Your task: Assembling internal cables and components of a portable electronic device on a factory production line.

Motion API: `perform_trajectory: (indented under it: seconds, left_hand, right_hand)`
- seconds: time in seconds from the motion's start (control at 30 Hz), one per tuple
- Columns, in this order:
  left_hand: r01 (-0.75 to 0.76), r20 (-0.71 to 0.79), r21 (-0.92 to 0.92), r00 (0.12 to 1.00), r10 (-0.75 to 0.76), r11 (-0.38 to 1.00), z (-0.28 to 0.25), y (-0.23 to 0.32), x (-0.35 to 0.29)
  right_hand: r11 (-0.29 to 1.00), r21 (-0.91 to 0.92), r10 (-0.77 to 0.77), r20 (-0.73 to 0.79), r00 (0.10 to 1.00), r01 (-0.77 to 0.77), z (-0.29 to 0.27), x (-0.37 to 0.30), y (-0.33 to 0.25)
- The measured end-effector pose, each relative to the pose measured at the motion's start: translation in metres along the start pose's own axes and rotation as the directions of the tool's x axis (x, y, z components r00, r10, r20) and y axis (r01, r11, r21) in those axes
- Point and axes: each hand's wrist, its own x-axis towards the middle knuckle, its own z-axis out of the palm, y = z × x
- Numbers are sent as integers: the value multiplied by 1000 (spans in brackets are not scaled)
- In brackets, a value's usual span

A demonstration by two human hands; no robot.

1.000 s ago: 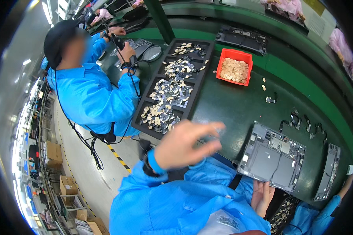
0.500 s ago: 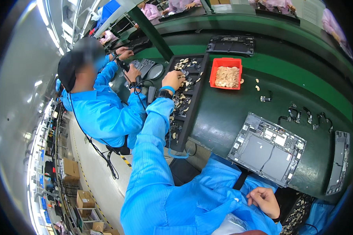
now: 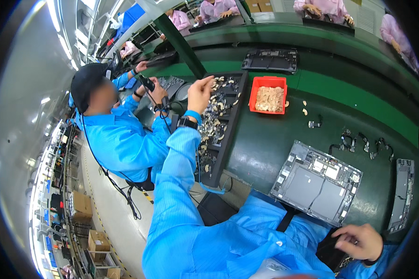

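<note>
My left hand (image 3: 201, 94) is raised over the long black compartment tray (image 3: 226, 146), near its far end. Its fingers are pinched together; what they hold, if anything, is too small to make out. Cream curved pieces (image 3: 217, 131) and dark bits lie in the tray. At the lower right my right hand (image 3: 362, 242) is half curled, thumb and fingers apart, with nothing visible in it. It is beside a dark shape (image 3: 329, 251) I cannot identify. The opened laptop base (image 3: 312, 186), grey with exposed boards and batteries, lies in front of me.
A red bin (image 3: 268, 81) full of cream pieces stands beyond the laptop base. Small cable parts (image 3: 349, 139) lie to its right. Two more laptop bases (image 3: 402, 195) are on the green bench. A co-worker in blue (image 3: 121, 135) works at the left, near a green post (image 3: 179, 44).
My left hand has lifted up and left from the tray's pieces, fingers pinched. My right hand has moved right from in front of my body, its fingers loosening apart.
</note>
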Motion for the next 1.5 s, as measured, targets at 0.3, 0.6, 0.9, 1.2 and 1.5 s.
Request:
perform_trajectory:
  seconds: [0.3, 0.6, 0.9, 1.2, 1.5]
  left_hand:
    - [-254, 393, -612, 724, 567, 749, 93, 253, -61]
    - [214, 410, -835, 857, 312, 507, 194, 230, -70]
    - [213, 226, -899, 974, -12, 382, 229, 229, -94]
    - [218, 196, -856, 976, -97, 469, 215, 215, -92]
    - [153, 186, -899, 982, 42, 411, 218, 219, -95]
  right_hand:
    - [821, -354, -571, -485, 663, 448, -56, 151, -65]
    - [837, -288, -542, -563, 624, 466, -93, 200, -36]
    - [852, -133, -461, -649, 605, 507, -93, 215, -24]
    - [734, -67, -548, -647, 530, 676, -82, 236, -22]
    - [813, -103, -480, -676, 559, 573, -71, 229, -31]
